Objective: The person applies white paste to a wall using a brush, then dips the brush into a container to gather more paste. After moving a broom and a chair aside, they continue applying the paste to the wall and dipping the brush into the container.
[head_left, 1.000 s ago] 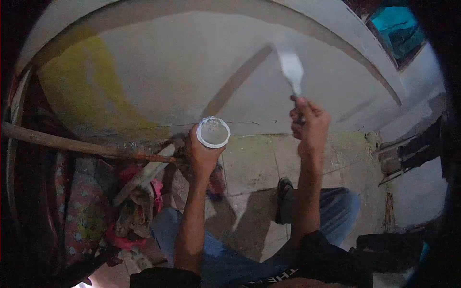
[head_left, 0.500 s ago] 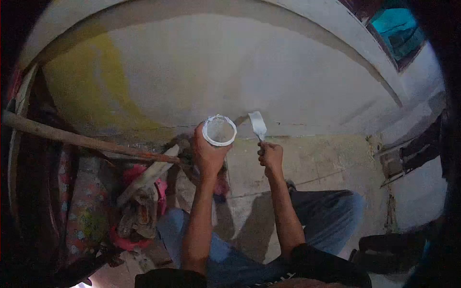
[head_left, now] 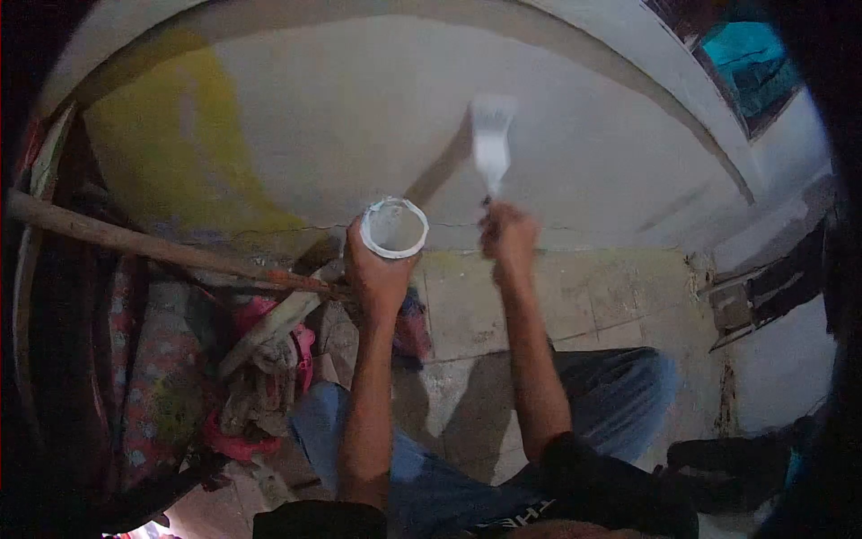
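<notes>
My left hand (head_left: pixel 382 283) is wrapped round a round paint container (head_left: pixel 393 251), its open mouth facing up and its rim smeared with white. In my right hand (head_left: pixel 510 241) is the handle of a paintbrush (head_left: pixel 492 144), blurred by motion, with its wide white head pointing up the wall. Behind both hands rises a wall (head_left: pixel 359 117), pale over most of its face, with a yellow patch (head_left: pixel 197 135) on the left. The brush is in front of the wall; whether its bristles touch the surface I cannot tell.
A long wooden pole (head_left: pixel 162 251) slants in from the left toward my left forearm. Below it lie a pink plastic item (head_left: pixel 303 359) and patterned cloth (head_left: pixel 162 386). Pale tiles (head_left: pixel 467 296) cover the floor. Dark items (head_left: pixel 736 467) lie at the lower right.
My right hand has risen, carrying the brush higher up the wall. The left hand and the container have shifted slightly left and up.
</notes>
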`<action>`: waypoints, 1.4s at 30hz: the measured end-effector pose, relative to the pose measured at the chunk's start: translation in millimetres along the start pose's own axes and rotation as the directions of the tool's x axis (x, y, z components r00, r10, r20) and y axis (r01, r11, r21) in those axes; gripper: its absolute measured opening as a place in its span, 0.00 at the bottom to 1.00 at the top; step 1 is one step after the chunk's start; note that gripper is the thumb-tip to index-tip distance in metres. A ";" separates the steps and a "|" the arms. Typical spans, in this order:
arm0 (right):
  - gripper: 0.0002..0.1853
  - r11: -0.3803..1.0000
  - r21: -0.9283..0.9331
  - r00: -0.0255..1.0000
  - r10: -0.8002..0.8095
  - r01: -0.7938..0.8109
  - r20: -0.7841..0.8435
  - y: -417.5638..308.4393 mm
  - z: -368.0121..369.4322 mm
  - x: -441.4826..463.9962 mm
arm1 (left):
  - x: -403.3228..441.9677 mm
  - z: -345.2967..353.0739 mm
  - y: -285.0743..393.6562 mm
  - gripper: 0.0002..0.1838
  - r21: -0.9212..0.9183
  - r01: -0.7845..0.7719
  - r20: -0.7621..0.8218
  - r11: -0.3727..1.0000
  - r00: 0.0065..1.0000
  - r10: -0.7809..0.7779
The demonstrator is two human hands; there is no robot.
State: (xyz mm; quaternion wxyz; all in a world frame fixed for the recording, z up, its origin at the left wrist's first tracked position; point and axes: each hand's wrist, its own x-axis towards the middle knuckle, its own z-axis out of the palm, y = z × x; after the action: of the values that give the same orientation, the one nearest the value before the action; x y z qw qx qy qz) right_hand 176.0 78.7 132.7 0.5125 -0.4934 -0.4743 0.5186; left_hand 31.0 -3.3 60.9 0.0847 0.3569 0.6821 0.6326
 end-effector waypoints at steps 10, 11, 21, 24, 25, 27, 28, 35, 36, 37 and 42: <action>0.08 0.954 -0.156 0.965 0.262 -0.256 0.023 106.4 -33.5 -2.0 | -5.3 -0.6 15.1 0.45 0.063 -0.013 -0.042 0.998 0.999 0.016; 0.08 0.968 -0.161 0.981 0.194 -0.190 0.004 70.9 -25.9 -3.1 | -3.1 0.1 11.1 0.45 0.039 -0.029 -0.045 0.999 0.999 0.031; 0.12 0.972 0.055 0.973 -0.230 0.228 0.024 -21.4 -8.5 -29.7 | -0.3 3.3 0.4 0.46 -0.002 -0.040 -0.035 0.999 0.999 0.040; 0.10 0.996 -0.057 0.998 0.066 -0.066 0.002 69.4 -9.8 2.3 | -1.1 1.2 5.0 0.46 0.006 -0.035 -0.051 0.999 0.998 0.035; 0.09 0.986 -0.091 0.990 0.140 -0.140 -0.001 102.4 -14.7 7.9 | -1.1 0.2 5.3 0.46 0.005 -0.037 -0.053 0.999 0.998 0.037; 0.09 0.971 -0.117 0.977 0.213 -0.210 0.007 128.1 -20.1 0.5 | -1.2 -1.7 5.4 0.45 0.042 0.018 -0.014 0.999 1.000 -0.017; 0.09 0.948 -0.146 0.958 0.288 -0.283 0.010 135.1 -22.2 -2.2 | -1.1 -1.7 3.4 0.45 0.044 0.019 -0.014 0.999 1.000 -0.018; 0.09 0.936 -0.149 0.942 0.330 -0.319 0.055 126.8 -36.1 -1.1 | -0.1 -0.5 0.1 0.47 0.042 -0.051 -0.026 0.998 0.998 0.053; 0.10 0.938 -0.144 0.943 0.327 -0.316 0.059 131.2 -39.2 -2.6 | -0.5 -0.2 2.3 0.47 0.065 -0.066 -0.035 0.996 0.997 0.068; 0.11 0.939 -0.143 0.944 0.324 -0.313 0.061 132.1 -42.5 -3.8 | -1.2 -0.4 7.1 0.47 0.056 -0.071 -0.036 0.996 0.997 0.073; 0.11 0.950 -0.234 0.974 0.224 -0.208 0.042 107.4 -45.2 17.1 | 0.3 3.0 -6.3 0.48 -0.023 -0.086 -0.031 0.996 0.996 0.085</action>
State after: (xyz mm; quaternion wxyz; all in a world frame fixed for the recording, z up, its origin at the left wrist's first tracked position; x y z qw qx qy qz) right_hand 214.5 92.5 22.3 0.3759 -0.5799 -0.4912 0.5302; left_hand 30.1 -0.4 54.6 0.0514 0.3750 0.6599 0.6491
